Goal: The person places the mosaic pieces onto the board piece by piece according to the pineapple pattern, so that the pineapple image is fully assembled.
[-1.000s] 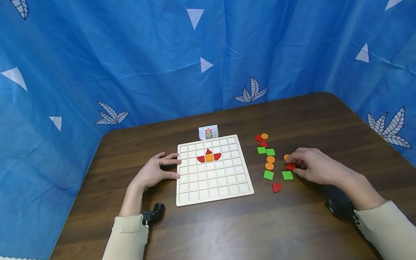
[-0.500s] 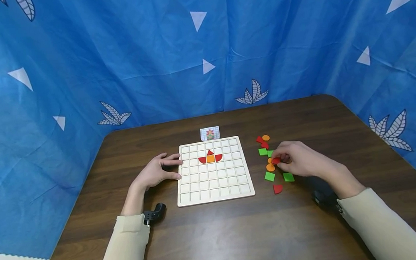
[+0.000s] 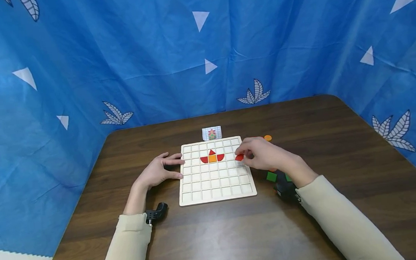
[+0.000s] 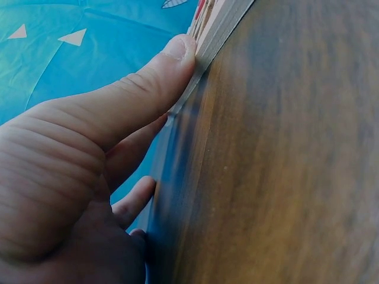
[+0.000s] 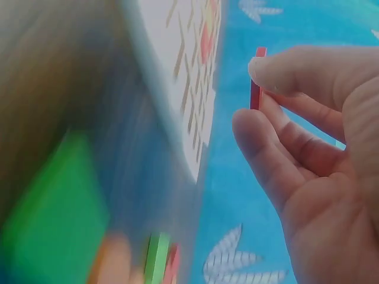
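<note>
One red piece (image 3: 239, 157) pinched in the right hand (image 3: 264, 152), thumb and fingers brought together to its thickness; part of it covered, so exact shape can't be told. In the head view it sits over the right-hand columns of the white grid board (image 3: 201, 187); in the right wrist view it shows edge-on. Left hand (image 3: 158, 171) grips nothing, fingers spread wide and fairly straight, thumb touching the board's left side. Board lies flat on the desk (image 3: 219, 242), somewhat nearer the desk's left edge than its right. On it, in the upper middle: red triangle (image 3: 212, 152) just above an orange square (image 3: 212, 158), with a left red rounded piece (image 3: 204, 159) and a right red rounded piece (image 3: 220, 157) flanking the square. Small printed card (image 3: 212, 133) lies between board and the desk's far edge. Loose pieces on the side toward the desk's right edge, mostly behind the right hand: orange disc (image 3: 268, 138) toward the far edge, green square (image 3: 271, 176) closer to the near side. Black device (image 3: 157, 213) at left wrist. Blue curtain (image 3: 151, 49), leaf print, past the far edge.
</note>
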Demonstrator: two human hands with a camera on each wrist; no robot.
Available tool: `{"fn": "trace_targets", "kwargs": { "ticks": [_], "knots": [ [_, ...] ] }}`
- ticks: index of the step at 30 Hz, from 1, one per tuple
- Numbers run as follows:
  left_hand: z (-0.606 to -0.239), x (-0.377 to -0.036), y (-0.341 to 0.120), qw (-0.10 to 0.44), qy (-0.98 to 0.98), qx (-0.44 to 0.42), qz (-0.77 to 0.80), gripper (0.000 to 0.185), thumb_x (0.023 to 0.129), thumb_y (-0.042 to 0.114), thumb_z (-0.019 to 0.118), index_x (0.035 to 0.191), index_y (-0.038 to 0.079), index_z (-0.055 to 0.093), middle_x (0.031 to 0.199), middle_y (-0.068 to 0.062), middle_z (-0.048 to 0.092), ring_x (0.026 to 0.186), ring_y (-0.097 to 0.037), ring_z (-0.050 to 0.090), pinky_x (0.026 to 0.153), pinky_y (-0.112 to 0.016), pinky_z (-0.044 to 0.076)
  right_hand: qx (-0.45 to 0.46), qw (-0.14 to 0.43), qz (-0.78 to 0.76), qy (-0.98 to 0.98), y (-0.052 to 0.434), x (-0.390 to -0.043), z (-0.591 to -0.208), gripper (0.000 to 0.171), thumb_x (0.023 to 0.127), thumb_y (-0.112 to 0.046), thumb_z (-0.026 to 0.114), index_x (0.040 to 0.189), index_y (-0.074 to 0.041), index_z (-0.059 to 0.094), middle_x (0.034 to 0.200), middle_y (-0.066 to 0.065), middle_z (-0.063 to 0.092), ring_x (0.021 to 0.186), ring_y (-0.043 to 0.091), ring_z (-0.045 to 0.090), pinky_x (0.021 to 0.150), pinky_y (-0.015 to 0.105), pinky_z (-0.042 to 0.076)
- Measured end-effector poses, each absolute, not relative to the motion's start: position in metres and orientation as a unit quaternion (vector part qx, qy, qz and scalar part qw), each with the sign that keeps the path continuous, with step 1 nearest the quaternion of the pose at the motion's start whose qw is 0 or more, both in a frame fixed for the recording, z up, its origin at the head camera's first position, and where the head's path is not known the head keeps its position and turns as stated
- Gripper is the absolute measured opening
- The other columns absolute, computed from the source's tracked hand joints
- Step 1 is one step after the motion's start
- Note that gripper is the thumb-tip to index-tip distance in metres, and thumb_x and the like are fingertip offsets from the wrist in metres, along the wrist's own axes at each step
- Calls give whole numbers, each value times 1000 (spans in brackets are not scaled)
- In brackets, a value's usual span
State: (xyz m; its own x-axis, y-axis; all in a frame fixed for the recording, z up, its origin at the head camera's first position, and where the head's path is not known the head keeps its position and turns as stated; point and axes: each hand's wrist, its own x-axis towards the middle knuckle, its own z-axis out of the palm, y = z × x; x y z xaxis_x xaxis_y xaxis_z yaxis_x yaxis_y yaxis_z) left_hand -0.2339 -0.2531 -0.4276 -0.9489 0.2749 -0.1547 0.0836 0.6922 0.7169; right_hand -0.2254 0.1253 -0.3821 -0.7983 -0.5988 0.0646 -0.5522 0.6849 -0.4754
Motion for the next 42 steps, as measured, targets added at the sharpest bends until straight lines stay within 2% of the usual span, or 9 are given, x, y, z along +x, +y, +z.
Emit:
{"fn": "trace_targets", "kwargs": {
  "ticks": [5,11,20,31,42],
  "knots": [
    [-428,-235,-251,126,913,99,376,48,66,41,84,111,38,70,140,19,48,147,-23,7,114,-60,11,-346,44,-246,904,94,-235,-383,30,81,-15,72,111,-16,71,102,-4,65,83,12,57,74,24,52],
    [-428,-236,-252,124,914,99,372,49,65,44,84,111,38,69,140,20,48,147,-23,8,114,-61,11,-351,68,-254,899,61,-242,-385,29,82,-16,72,111,-15,71,99,-3,65,83,12,56,74,22,50],
    [-429,-234,-253,121,919,96,362,49,65,47,82,111,40,69,140,21,48,147,-23,10,113,-62,14,-393,58,-249,883,27,-243,-396,21,85,-14,68,105,-13,72,93,-1,64,80,10,55,73,22,49],
    [-429,-235,-252,125,917,96,368,48,65,45,83,111,39,69,140,20,48,147,-24,9,113,-63,13,-403,55,-214,888,17,-241,-404,18,84,-7,64,98,-15,73,94,0,63,82,11,52,72,23,46],
    [-430,-236,-252,127,914,98,374,48,65,44,83,110,38,70,140,18,48,147,-24,8,113,-62,12,-393,71,-215,891,18,-241,-405,21,84,-8,65,100,-18,73,98,-3,62,87,11,53,78,25,47]
  ]
}}
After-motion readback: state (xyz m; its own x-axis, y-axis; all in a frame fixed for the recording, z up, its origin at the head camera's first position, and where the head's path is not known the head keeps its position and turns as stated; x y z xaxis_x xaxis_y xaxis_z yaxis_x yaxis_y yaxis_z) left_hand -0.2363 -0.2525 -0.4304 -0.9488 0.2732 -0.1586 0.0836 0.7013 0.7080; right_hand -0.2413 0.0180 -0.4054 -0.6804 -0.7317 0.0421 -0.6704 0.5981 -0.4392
